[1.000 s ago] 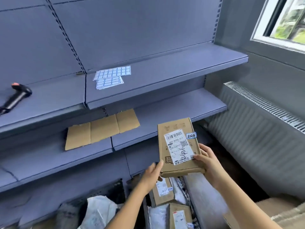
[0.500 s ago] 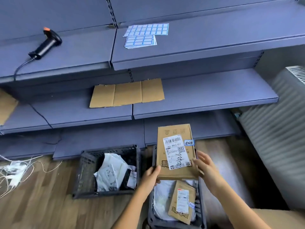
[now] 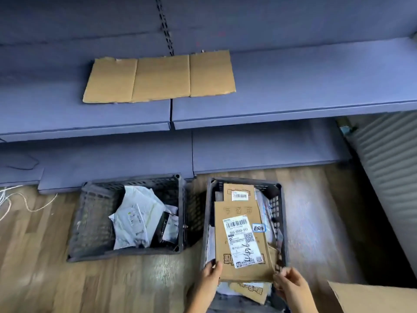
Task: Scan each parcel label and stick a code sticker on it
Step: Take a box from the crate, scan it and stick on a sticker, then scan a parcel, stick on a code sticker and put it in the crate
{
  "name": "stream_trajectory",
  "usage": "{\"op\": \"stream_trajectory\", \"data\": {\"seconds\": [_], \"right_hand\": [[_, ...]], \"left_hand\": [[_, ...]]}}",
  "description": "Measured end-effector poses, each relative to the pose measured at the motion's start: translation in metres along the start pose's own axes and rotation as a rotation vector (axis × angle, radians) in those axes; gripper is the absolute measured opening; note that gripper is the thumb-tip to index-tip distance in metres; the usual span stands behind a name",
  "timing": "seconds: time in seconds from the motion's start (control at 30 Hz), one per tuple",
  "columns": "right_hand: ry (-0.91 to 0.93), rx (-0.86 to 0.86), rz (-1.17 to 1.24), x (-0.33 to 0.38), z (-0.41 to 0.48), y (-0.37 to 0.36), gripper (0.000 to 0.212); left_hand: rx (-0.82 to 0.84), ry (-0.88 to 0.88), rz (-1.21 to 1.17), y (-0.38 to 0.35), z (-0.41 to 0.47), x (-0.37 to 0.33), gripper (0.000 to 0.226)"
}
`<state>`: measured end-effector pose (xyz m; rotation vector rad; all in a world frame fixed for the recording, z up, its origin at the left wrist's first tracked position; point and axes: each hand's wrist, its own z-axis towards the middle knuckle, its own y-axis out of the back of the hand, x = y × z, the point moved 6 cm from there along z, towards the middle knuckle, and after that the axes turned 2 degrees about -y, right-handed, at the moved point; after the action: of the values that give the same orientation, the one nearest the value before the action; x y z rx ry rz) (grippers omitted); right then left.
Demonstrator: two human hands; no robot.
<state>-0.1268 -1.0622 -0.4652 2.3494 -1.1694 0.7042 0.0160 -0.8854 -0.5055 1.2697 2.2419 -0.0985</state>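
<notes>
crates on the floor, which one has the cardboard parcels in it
The right crate, where the left hand holds a brown parcel with a blue sticker. The left crate holds white and black bags.

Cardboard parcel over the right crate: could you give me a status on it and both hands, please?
Left hand, right hand grip cardboard parcel at near corners. Over right crate, label up, blue sticker on. Other parcels beneath.

Your left hand [image 3: 209, 277] and right hand [image 3: 291, 284] are bare, and both forearms run bare to the bottom edge of the view. The left thumbnail looks dark; the right hand's nails are too blurred to judge.
</notes>
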Motion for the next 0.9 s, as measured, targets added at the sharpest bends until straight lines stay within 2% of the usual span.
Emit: {"op": "stream_trajectory", "data": {"seconds": [0.07,0.17,0.27,0.37,0.57,0.77,0.87,0.9], "right_hand": [[-0.04,-0.003,-0.019,-0.026,0.015,-0.003,0.041],[-0.089,0.006,-0.041,-0.059,0.033,-0.008,0.042],[-0.12,-0.005,-0.046,-0.082,0.045,-0.02,0.031],[-0.153,0.049,-0.083,-0.101,0.062,-0.034,0.049],[-0.199,0.098,-0.15,-0.113,0.077,-0.054,0.046],[-0.174,0.094,-0.195,-0.11,0.077,-0.072,0.048],[-0.151,0.122,-0.217,-0.103,0.074,-0.083,0.046],[-0.144,0.134,-0.221,-0.1,0.072,-0.087,0.046]], "left_hand": [[0.018,0.033,0.016,-0.012,0.026,0.028,0.049],[0.04,0.077,0.038,-0.026,0.056,0.062,0.049],[0.049,0.143,-0.054,-0.038,0.081,0.098,0.055],[0.028,0.237,-0.161,-0.045,0.097,0.128,0.049],[0.05,0.295,-0.177,-0.051,0.107,0.156,0.062],[-0.06,0.306,-0.259,-0.047,0.126,0.163,0.039],[-0.05,0.28,-0.258,-0.056,0.141,0.173,0.035],[-0.051,0.279,-0.262,-0.056,0.141,0.171,0.043]]}}
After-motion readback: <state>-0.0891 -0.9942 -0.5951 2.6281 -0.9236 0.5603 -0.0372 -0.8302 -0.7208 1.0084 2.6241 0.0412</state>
